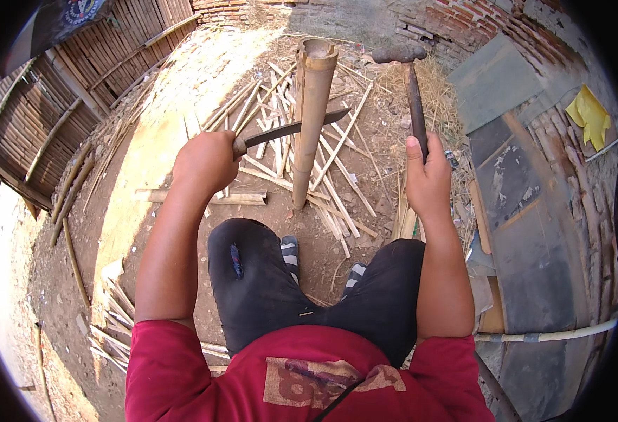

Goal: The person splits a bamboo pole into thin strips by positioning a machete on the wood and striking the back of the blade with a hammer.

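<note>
A bamboo pole stands upright on the ground in front of my knees, its cut end facing up. My left hand is closed around the handle of a machete. The blade points right and crosses the pole about midway, with its tip showing on the far side. The pole hides the middle of the blade, so I cannot tell if it sits in a split or behind. My right hand grips a hammer by its handle, head raised right of the pole's top and apart from it.
Many split bamboo strips lie around the pole's foot. A half-round bamboo piece rests on the dirt to the left. More strips lie at lower left. Dark boards lean along the right, near a yellow cloth. A brick wall stands behind.
</note>
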Available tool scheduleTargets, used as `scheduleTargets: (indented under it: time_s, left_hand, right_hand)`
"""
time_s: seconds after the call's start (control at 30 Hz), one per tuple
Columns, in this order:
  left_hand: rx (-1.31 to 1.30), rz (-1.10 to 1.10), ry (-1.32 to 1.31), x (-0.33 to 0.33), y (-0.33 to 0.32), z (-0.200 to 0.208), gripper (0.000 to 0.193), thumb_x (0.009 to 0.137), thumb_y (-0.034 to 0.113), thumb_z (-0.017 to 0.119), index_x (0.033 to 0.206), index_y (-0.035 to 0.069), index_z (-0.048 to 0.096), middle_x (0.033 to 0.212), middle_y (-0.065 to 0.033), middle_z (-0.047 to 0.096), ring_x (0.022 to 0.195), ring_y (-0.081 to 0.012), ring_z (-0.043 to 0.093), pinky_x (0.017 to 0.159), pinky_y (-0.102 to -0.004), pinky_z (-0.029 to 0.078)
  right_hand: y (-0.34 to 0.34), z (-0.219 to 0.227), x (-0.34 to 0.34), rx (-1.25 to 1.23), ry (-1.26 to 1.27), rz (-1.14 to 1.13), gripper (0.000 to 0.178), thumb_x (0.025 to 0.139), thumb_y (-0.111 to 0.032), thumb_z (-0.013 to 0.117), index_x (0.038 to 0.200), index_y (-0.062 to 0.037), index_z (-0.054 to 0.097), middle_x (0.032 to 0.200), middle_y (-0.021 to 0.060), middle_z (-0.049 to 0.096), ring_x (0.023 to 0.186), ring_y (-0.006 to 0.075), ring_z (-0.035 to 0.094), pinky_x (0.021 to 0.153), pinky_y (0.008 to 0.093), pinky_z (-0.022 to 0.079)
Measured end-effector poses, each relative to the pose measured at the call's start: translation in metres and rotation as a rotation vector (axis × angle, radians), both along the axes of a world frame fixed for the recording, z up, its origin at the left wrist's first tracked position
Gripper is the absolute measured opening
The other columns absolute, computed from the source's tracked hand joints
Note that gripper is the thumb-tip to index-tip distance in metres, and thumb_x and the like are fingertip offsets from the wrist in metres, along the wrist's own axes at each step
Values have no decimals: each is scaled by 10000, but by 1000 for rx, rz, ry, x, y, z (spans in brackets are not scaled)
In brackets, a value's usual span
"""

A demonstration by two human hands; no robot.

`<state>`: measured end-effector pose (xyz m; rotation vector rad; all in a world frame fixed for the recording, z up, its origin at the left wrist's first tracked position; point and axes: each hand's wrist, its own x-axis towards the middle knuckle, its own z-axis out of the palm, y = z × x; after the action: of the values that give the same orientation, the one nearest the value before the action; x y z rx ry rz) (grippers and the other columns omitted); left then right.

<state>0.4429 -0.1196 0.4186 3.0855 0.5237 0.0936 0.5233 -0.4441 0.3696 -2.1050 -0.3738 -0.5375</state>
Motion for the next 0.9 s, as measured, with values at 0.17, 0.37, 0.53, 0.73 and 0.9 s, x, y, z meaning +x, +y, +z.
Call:
scheduleTargets:
  time_s: [0.17, 0.37, 0.53, 0.73, 0.9]
  left_hand:
    - [-46, -5, -27, 3, -1, 3, 223, 875, 240, 744, 1038, 89, 729, 943, -181, 745, 913, -381, 715, 825, -487, 571]
    - [9, 17, -14, -1, 0, -1, 188, 918, 193, 660, 1067, 136, 759, 960, -146, 759, 910, -344, 734, 822, -461, 590]
    - [-2, 24, -33, 1, -1, -1, 184, 920, 200, 660, 1055, 119, 756, 952, -156, 757, 913, -344, 736, 818, -467, 591]
    - [4, 29, -22, -1, -3, 1, 182, 923, 206, 662, 1043, 110, 758, 926, -159, 756, 905, -344, 738, 811, -467, 593]
    - [3, -2, -71, 3, -3, -1, 184, 915, 227, 679, 1032, 105, 751, 923, -165, 753, 885, -360, 733, 801, -474, 590]
  right_hand:
    - [2, -49, 6, -200, 43, 26, 295, 1076, -333, 547, 1152, -53, 600, 724, 193, 655, 685, 407, 675, 610, 459, 485]
    - [3, -19, 3, 65, 76, 32, 306, 1064, -339, 566, 1169, -57, 621, 720, 188, 659, 694, 420, 677, 619, 468, 490]
    - [8, -53, 0, -203, 166, 51, 328, 1051, -369, 576, 1120, -50, 612, 719, 206, 658, 704, 429, 682, 629, 484, 495]
    - [5, -25, 2, 62, 54, 1, 338, 1045, -379, 584, 1105, -48, 610, 719, 193, 667, 683, 410, 682, 609, 485, 487]
    - [-4, -35, 10, -360, 93, 21, 335, 1047, -371, 579, 1105, -43, 608, 713, 152, 646, 641, 340, 654, 621, 439, 497]
